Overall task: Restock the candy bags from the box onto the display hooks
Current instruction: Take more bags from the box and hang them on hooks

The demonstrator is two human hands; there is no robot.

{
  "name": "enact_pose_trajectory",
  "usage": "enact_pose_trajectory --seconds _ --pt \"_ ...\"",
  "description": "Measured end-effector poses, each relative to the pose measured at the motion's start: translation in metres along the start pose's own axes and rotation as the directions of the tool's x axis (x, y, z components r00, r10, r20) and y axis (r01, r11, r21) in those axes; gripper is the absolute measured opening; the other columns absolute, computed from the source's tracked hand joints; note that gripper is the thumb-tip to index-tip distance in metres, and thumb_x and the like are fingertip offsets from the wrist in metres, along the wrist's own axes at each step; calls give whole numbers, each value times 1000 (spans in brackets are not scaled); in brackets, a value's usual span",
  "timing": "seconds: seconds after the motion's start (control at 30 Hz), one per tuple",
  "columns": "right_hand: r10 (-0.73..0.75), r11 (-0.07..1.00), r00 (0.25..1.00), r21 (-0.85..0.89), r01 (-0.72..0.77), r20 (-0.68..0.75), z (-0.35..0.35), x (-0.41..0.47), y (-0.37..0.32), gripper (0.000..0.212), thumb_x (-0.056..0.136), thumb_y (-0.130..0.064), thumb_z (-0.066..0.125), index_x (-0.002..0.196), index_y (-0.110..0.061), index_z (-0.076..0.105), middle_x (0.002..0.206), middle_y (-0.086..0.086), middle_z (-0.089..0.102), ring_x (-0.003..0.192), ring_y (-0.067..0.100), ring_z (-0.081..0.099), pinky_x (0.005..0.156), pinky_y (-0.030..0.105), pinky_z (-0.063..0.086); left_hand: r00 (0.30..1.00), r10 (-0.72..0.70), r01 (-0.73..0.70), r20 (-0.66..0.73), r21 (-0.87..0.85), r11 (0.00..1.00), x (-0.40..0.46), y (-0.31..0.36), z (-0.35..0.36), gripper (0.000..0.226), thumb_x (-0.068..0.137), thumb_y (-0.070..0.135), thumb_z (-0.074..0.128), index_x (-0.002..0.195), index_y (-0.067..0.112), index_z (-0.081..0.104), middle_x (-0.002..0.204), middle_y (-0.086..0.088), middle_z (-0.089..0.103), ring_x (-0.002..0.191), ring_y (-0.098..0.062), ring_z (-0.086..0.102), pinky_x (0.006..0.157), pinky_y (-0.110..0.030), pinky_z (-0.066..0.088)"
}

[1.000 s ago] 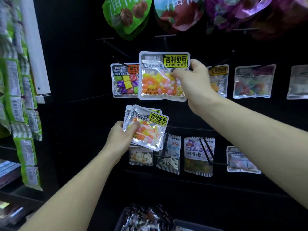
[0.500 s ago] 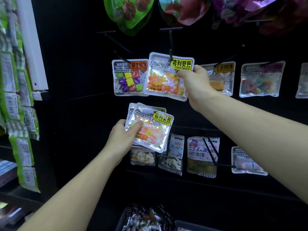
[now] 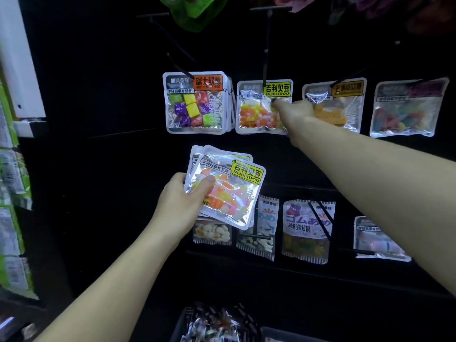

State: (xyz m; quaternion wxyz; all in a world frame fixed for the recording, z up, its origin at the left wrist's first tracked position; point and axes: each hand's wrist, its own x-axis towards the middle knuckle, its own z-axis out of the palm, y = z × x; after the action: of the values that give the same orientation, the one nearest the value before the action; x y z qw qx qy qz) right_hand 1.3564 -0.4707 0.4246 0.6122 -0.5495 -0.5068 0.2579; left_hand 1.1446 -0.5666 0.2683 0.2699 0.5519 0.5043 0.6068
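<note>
A jelly bean bag (image 3: 254, 112) with a yellow label hangs on a black display hook (image 3: 265, 58), far back against the dark wall. My right hand (image 3: 294, 113) reaches to its right edge, fingers curled on the bag. Lower down, my left hand (image 3: 181, 201) grips a small stack of the same jelly bean bags (image 3: 227, 191), thumb on the front one. The box (image 3: 217, 324) with more wrapped candy sits at the bottom edge, partly cut off.
A bag of coloured cube sweets (image 3: 196, 102) hangs left of the jelly beans, with an orange-labelled bag (image 3: 338, 104) and a pale bag (image 3: 407, 109) to the right. A lower row of hooks carries more bags (image 3: 307, 230). Green packets (image 3: 12, 218) hang at far left.
The bag in my right hand has gone from tilted at the hook's front end to hanging straight at the back of the hook. The left hand's stack stays put.
</note>
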Motion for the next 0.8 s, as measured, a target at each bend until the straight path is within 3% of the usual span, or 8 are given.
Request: enact_pose_trajectory --seconds 0.1,0.2,0.33,0.47,0.6,0.63,0.73,0.8 --pt "34 999 999 2 -34 10 2 -3 6 63 97 -49 66 139 -5 50 104 2 55 105 28 60 92 42 59 1000 2 -2 -7 18 1000 -1 2 1 26 96 46 66 104 22 66 100 4 74 88 -13 73 71 -27 51" --pt "53 997 998 -52 -51 37 1 -14 18 65 95 -58 62 132 -7 47 104 6 56 98 29 67 89 42 62 1000 -2 2 -8 33 999 -3 4 1 26 96 46 66 103 21 66 99 5 74 87 -11 72 68 -25 48" --pt "84 990 994 -122 -74 76 -6 -26 49 110 65 -77 63 144 -6 33 115 15 61 97 34 66 89 44 58 1000 -4 4 -4 37 999 -3 5 1 27 96 48 67 103 22 66 100 3 74 90 -14 73 73 -29 53" --pt "95 994 965 -72 -79 246 -14 -77 58 63 90 -67 59 113 -8 50 105 12 66 93 26 71 89 41 61 1000 -14 14 6 28 999 -2 5 0 30 95 50 67 105 23 66 105 3 74 95 -16 73 85 -36 58" --pt "92 993 882 -114 -44 463 -19 -113 60 87 72 -77 68 107 2 62 96 12 68 82 22 69 81 35 58 1000 -11 11 -4 31 999 -2 6 0 33 94 53 66 109 24 65 109 3 73 100 -16 71 89 -38 58" --pt "112 989 848 -137 -47 518 -20 -119 59 81 70 -72 75 105 0 64 93 11 63 77 22 64 77 35 55 1000 -14 14 -8 32 999 -3 6 -1 34 94 54 66 110 24 65 111 3 72 101 -16 71 90 -39 57" --pt "155 987 779 -121 -102 608 -22 -129 62 26 86 -30 83 93 -13 63 83 3 67 65 13 63 72 29 54 1000 -29 29 9 34 999 -4 8 -1 38 95 56 64 112 22 65 109 4 71 100 -15 70 79 -32 53" --pt "159 987 792 -73 -144 589 -24 -130 63 21 88 -11 80 92 -14 60 89 2 76 68 12 69 65 26 58 999 -35 35 20 30 999 -4 12 0 40 96 55 63 110 18 65 104 3 72 94 -14 70 70 -26 48"
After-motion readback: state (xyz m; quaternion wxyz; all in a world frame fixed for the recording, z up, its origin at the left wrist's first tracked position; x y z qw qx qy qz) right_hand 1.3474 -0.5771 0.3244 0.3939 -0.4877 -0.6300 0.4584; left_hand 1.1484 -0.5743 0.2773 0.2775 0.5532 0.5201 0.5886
